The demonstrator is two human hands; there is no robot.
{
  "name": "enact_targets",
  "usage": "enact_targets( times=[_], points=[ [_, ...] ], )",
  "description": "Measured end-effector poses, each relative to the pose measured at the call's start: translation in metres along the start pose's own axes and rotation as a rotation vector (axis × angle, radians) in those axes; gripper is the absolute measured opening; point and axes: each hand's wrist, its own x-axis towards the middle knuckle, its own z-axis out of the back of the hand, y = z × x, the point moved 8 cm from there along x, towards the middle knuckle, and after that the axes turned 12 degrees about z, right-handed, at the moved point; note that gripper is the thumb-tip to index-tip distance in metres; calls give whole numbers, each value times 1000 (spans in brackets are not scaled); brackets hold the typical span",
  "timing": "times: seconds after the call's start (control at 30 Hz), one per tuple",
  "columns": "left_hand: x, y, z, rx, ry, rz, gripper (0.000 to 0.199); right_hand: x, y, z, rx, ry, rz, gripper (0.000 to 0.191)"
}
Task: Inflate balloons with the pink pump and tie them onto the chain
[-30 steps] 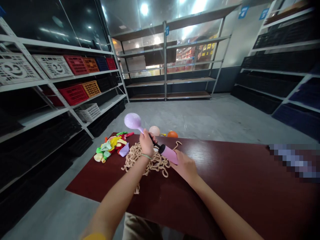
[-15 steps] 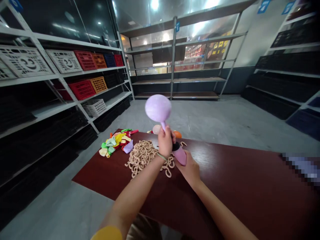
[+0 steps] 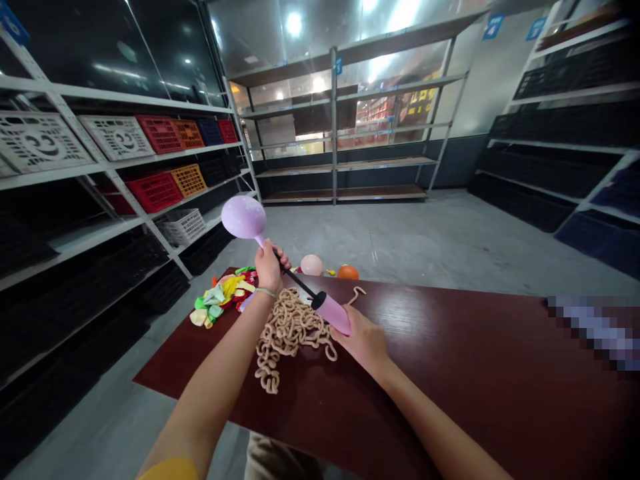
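My left hand (image 3: 270, 268) is closed around the neck of a partly inflated purple balloon (image 3: 244, 217) and the black end of a hand pump. The pump's pink barrel (image 3: 334, 314) is in my right hand (image 3: 364, 340), its fingers wrapped round it. A long black rod shows between the two hands. Under the pump lies a pile of beige curled pieces (image 3: 290, 327), with one piece apart behind the barrel. Limp coloured balloons (image 3: 223, 295) are heaped left of the pile, partly behind my left forearm.
A dark red table (image 3: 450, 360) spans the foreground. At its far edge are a pale pink balloon (image 3: 311, 265) and an orange balloon (image 3: 348, 272). A blurred object (image 3: 595, 330) is at the right. Shelves with crates (image 3: 157, 193) stand left; more racks stand behind and right.
My left hand has moved left with the purple balloon, away from the barrel, and the black rod is now drawn out. My right hand has shifted slightly left. The view has turned a little.
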Motion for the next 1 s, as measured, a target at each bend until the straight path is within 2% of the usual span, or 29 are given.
enact_targets(
  times=[0.1, 0.17, 0.27, 0.37, 0.43, 0.53, 0.6, 0.73, 0.8, 0.83, 0.9, 1.0],
  points=[
    [-8, 12, -7, -11, -23, -14, 25, -2, -1, 2, -10, -34, -34, 35],
    [-20, 37, -18, 7, -5, 11, 28, -5, -5, 3, -12, -62, -75, 35],
    [-43, 80, -43, 63, 83, 74, 33, -9, -14, 6, 3, -98, -119, 37],
    [-56, 100, -58, 106, 150, 67, 35, -11, -21, 7, 6, -97, -144, 39],
    [-54, 99, -55, 122, 143, 64, 36, -10, -22, 6, 4, -74, -139, 40],
    [-36, 84, -38, 127, 71, 110, 35, -6, -15, 5, 5, -40, -91, 38],
    [-19, 61, -28, 131, 36, 115, 34, -3, -9, 5, 22, -39, -58, 37],
    [8, -1, -24, 80, 31, 0, 29, -1, -2, 3, 71, -61, -17, 39],
    [14, -17, -25, 40, 24, -34, 27, -2, -3, 2, 71, -76, -27, 39],
    [13, -18, -24, 19, 16, -43, 27, -2, -4, 1, 65, -79, -35, 39],
    [5, -8, -23, -18, -2, -45, 28, -3, -7, 0, 45, -81, -56, 37],
    [-19, 35, -26, -22, 13, 10, 33, -3, -10, 1, 9, -83, -85, 36]
  ],
)
